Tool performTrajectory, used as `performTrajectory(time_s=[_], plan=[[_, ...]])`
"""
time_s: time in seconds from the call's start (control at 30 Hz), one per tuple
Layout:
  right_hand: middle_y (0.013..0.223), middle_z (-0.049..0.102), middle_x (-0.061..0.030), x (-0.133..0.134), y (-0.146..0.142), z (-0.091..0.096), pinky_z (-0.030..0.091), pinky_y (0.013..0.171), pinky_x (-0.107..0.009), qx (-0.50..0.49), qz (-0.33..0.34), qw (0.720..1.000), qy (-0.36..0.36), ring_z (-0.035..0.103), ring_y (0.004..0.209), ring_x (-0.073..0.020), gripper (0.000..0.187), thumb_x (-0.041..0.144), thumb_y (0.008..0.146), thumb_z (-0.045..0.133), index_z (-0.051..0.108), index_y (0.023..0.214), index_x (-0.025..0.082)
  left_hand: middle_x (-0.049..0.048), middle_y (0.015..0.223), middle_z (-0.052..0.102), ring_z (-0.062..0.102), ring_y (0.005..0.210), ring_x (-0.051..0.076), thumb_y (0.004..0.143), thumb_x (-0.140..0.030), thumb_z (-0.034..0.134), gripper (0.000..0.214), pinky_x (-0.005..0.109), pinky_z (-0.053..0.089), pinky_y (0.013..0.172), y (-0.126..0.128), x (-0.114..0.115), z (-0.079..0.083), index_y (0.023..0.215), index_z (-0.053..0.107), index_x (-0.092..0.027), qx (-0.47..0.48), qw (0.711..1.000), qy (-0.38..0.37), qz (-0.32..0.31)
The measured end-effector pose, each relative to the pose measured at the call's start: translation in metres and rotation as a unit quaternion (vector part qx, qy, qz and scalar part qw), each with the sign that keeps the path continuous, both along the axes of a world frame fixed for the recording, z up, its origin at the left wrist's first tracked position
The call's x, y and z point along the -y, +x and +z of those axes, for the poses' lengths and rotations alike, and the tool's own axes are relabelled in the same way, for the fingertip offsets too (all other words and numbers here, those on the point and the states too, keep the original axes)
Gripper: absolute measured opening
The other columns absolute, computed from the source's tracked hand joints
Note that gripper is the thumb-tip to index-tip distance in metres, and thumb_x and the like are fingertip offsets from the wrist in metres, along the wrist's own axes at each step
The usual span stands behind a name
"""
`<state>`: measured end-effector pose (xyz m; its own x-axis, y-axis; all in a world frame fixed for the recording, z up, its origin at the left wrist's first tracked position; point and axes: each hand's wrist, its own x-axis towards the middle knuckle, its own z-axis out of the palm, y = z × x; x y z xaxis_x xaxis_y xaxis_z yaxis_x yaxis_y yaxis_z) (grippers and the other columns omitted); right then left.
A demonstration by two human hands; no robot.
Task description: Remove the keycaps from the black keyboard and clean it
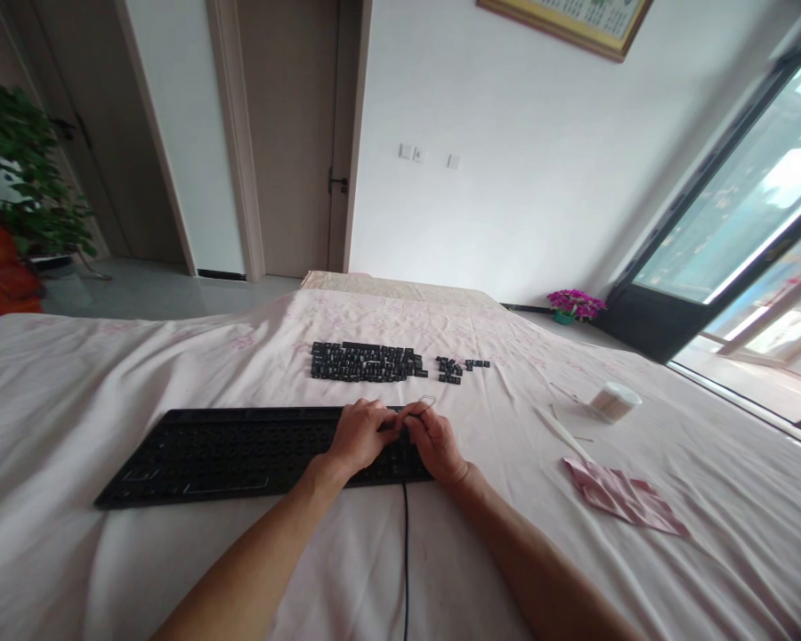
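Note:
A black keyboard (240, 456) lies on the bed cover, most of its keycaps off. My left hand (362, 434) rests over its right part, fingers bent and pressed together near my right fingertips; what they pinch, if anything, is hidden. Closed over the keyboard's right end, my right hand (433, 438) holds a thin wire keycap puller (428, 400), whose loop sticks out beyond the fingers. Behind the keyboard, many loose black keycaps (364, 363) sit in tight rows, with a smaller keycap group (449, 369) to their right.
The keyboard's cable (406, 561) runs toward me between my forearms. To the right are a round tub of cotton swabs (616, 402), a few loose swabs and a pink cloth (624, 496). The pale bed cover (507, 427) is wrinkled. Purple flowers (576, 304) stand beyond it.

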<state>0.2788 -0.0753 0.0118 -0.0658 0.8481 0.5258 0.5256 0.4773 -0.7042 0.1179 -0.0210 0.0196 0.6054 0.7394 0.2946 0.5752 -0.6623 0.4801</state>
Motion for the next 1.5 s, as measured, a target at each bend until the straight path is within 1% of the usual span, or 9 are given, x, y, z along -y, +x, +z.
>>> performTrajectory(time_s=[0.17, 0.47, 0.8, 0.9, 1.0, 1.17, 1.3, 1.4, 1.5], plan=[[0.082, 0.064, -0.003, 0.003, -0.001, -0.004, 0.048, 0.076, -0.027, 0.035, 0.012, 0.997, 0.066, 0.06, 0.076, -0.0138, 0.016, 0.022, 0.092, 0.043, 0.058, 0.087, 0.02, 0.0002, 0.081, 0.064, 0.055, 0.085, 0.02, 0.087, -0.041, 0.051, 0.023, 0.03, 0.033, 0.073, 0.003, 0.002, -0.001, 0.08, 0.067, -0.026, 0.002, 1.0, 0.015, -0.004], [0.081, 0.066, -0.0039, 0.006, 0.001, -0.01, 0.051, 0.073, -0.026, 0.094, 0.001, 0.985, 0.146, 0.062, 0.076, -0.0137, 0.018, 0.019, 0.092, 0.041, 0.059, 0.09, 0.02, 0.0018, 0.091, 0.064, 0.054, 0.09, 0.02, 0.092, -0.044, 0.041, 0.031, 0.031, 0.034, 0.077, 0.005, 0.002, -0.008, 0.087, 0.064, -0.023, 0.036, 0.998, 0.042, -0.034], [0.081, 0.066, -0.0039, 0.008, 0.002, -0.011, 0.049, 0.071, -0.026, 0.114, 0.009, 0.982, 0.152, 0.06, 0.073, -0.0137, 0.018, 0.016, 0.092, 0.041, 0.058, 0.092, 0.02, 0.0007, 0.086, 0.066, 0.055, 0.09, 0.019, 0.092, -0.04, 0.042, 0.028, 0.031, 0.035, 0.079, 0.005, 0.004, -0.007, 0.083, 0.061, -0.022, 0.05, 0.997, 0.033, -0.051], [0.079, 0.064, -0.0025, 0.009, 0.0, -0.01, 0.049, 0.066, -0.025, 0.07, -0.003, 0.99, 0.125, 0.058, 0.065, -0.0119, 0.018, 0.017, 0.092, 0.041, 0.058, 0.09, 0.02, 0.0011, 0.086, 0.067, 0.056, 0.09, 0.02, 0.091, -0.039, 0.044, 0.026, 0.031, 0.035, 0.079, 0.006, 0.003, -0.008, 0.084, 0.063, -0.022, 0.05, 0.997, 0.026, -0.045], [0.074, 0.062, 0.0001, 0.01, -0.002, -0.01, 0.047, 0.059, -0.023, -0.005, -0.045, 0.995, 0.084, 0.053, 0.055, -0.0094, 0.018, 0.019, 0.093, 0.041, 0.058, 0.086, 0.02, -0.0002, 0.088, 0.068, 0.057, 0.089, 0.019, 0.089, -0.039, 0.049, 0.021, 0.03, 0.036, 0.078, 0.007, 0.002, -0.008, 0.087, 0.063, -0.024, 0.057, 0.998, 0.007, -0.04], [0.075, 0.062, 0.0003, 0.01, -0.004, -0.008, 0.047, 0.061, -0.024, -0.039, -0.048, 0.995, 0.074, 0.055, 0.059, -0.0103, 0.018, 0.02, 0.093, 0.042, 0.06, 0.089, 0.02, -0.0014, 0.089, 0.068, 0.06, 0.087, 0.018, 0.089, -0.038, 0.049, 0.019, 0.028, 0.039, 0.077, 0.006, 0.002, -0.006, 0.087, 0.062, -0.024, 0.088, 0.995, -0.013, -0.04], [0.091, 0.067, -0.0032, 0.011, -0.002, 0.0, 0.047, 0.077, -0.029, 0.043, -0.024, 0.989, 0.141, 0.061, 0.083, -0.0151, 0.02, 0.017, 0.092, 0.045, 0.062, 0.101, 0.022, -0.0006, 0.094, 0.069, 0.063, 0.087, 0.017, 0.087, -0.037, 0.049, 0.02, 0.025, 0.043, 0.076, 0.004, 0.002, -0.005, 0.097, 0.06, -0.024, 0.143, 0.986, -0.076, -0.034], [0.098, 0.069, -0.0039, 0.014, -0.001, 0.007, 0.044, 0.082, -0.032, 0.175, -0.026, 0.965, 0.193, 0.059, 0.091, -0.0172, 0.024, 0.016, 0.09, 0.048, 0.061, 0.108, 0.025, -0.0008, 0.094, 0.069, 0.065, 0.087, 0.016, 0.083, -0.03, 0.052, 0.021, 0.025, 0.046, 0.077, 0.004, 0.001, -0.006, 0.102, 0.057, -0.024, 0.169, 0.978, -0.122, -0.015], [0.1, 0.069, -0.0046, 0.014, -0.001, 0.012, 0.041, 0.085, -0.035, 0.268, -0.023, 0.94, 0.21, 0.057, 0.098, -0.0196, 0.024, 0.016, 0.09, 0.048, 0.06, 0.109, 0.026, -0.0009, 0.092, 0.07, 0.066, 0.085, 0.015, 0.078, -0.024, 0.055, 0.026, 0.026, 0.048, 0.077, 0.004, 0.0, -0.008, 0.104, 0.056, -0.023, 0.185, 0.971, -0.15, -0.001]])
